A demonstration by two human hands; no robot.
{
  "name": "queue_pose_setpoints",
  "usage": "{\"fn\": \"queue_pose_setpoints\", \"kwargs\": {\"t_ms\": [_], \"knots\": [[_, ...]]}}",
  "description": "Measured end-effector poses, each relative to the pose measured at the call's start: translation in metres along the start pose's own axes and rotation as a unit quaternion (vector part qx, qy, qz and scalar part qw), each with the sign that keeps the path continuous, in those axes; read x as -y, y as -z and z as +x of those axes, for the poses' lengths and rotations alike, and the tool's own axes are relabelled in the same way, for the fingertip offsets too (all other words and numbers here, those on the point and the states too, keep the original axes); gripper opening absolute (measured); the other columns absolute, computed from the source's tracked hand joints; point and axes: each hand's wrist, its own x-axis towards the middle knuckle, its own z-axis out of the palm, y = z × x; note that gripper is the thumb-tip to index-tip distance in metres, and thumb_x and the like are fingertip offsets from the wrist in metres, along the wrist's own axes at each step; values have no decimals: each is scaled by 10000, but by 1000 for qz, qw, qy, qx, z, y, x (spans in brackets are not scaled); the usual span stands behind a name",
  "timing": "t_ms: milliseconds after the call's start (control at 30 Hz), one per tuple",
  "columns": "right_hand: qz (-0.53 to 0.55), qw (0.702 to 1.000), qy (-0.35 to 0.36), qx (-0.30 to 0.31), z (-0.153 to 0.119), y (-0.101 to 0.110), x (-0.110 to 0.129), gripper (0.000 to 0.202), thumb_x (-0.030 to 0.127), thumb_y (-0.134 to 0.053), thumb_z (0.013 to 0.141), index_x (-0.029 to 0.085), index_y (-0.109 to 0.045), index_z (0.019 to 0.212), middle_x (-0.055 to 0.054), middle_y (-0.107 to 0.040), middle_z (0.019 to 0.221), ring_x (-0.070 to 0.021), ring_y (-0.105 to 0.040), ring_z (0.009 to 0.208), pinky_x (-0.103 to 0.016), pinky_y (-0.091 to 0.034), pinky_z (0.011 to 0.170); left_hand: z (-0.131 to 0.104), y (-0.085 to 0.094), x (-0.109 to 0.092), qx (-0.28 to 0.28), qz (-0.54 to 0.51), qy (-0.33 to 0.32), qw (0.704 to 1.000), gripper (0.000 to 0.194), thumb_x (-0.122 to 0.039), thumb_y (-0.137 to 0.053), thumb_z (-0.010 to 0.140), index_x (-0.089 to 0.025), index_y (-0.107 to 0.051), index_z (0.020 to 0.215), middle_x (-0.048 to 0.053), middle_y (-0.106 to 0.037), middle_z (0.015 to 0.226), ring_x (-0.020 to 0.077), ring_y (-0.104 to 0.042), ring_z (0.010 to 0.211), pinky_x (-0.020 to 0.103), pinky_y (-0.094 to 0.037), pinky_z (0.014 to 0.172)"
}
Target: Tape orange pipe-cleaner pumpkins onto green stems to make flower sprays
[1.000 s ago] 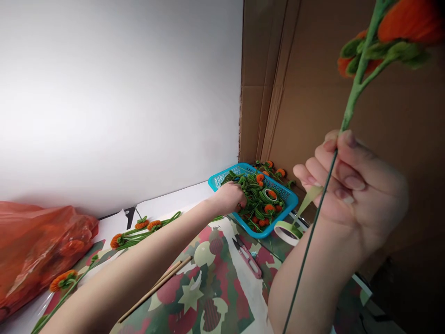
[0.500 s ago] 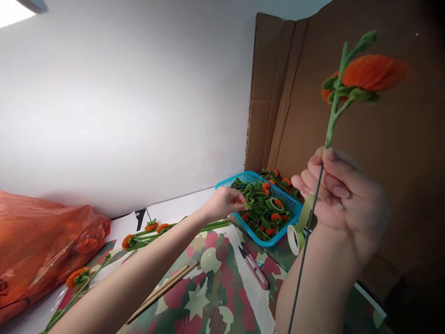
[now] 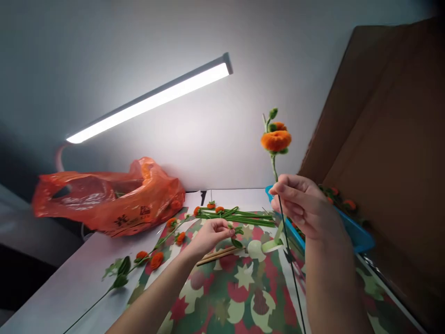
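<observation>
My right hand [image 3: 304,204] pinches the thin stem of an artificial flower [image 3: 276,141], held upright. It has fuzzy orange blooms and a green bud, and its dark wire runs down past my wrist. A strip of light green tape hangs near that wire, with the tape roll [image 3: 271,246] at its lower end. Lower and to the left, my left hand [image 3: 215,235] is closed with small fuzzy green leaves [image 3: 237,242] at its fingertips. Behind my right hand and forearm, the blue basket [image 3: 354,229] is mostly hidden.
An orange plastic bag [image 3: 139,204] stands at the left beneath a lit lamp [image 3: 153,102]. Green stems [image 3: 243,218] with orange blooms lie at the back. A finished-looking flower spray [image 3: 121,273] rests at the left. Wooden sticks [image 3: 217,256] lie below my left hand. Cardboard [image 3: 382,116] rises at the right.
My left hand has moved from the basket back over the table, with green leaves in its fingers. The view has swung left, and the flower in my right hand sits lower in view.
</observation>
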Motion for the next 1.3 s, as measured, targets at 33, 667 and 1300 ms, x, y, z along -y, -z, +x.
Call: {"fn": "queue_pose_setpoints", "kwargs": {"t_ms": [33, 667, 1300], "knots": [[-2, 1000, -11, 18, 3, -6, -5, 182, 315, -662, 740, 183, -618, 623, 103, -281, 354, -20, -209, 308, -230, -157, 365, -4, 8, 3, -7, -8, 6, 1000, 254, -411, -629, 693, -161, -620, 739, 51, -688, 724, 172, -627, 674, 261, -450, 603], [-48, 998, -34, -4, -1, -33, -19, 201, 312, -653, 749, 165, -590, 627, 103, -272, 371, -27, -230, 327, -193, -134, 335, -25, 13, 35, -44, 209, -122, 969, 53, -240, -620, 695, -214, -666, 695, 36, -669, 774, 205, -547, 786, 339, -381, 766], [-50, 999, -16, -14, 33, -40, -76, 239, 372, -693, 682, 155, -603, 643, 88, -366, 392, -39, -284, 340, -180, -200, 317, 1, 9, -63, -138, -392, -109, 903, 278, -252, -755, 614, -168, -534, 760, -39, -605, 642, 33, -465, 514, 157, -378, 526]]}}
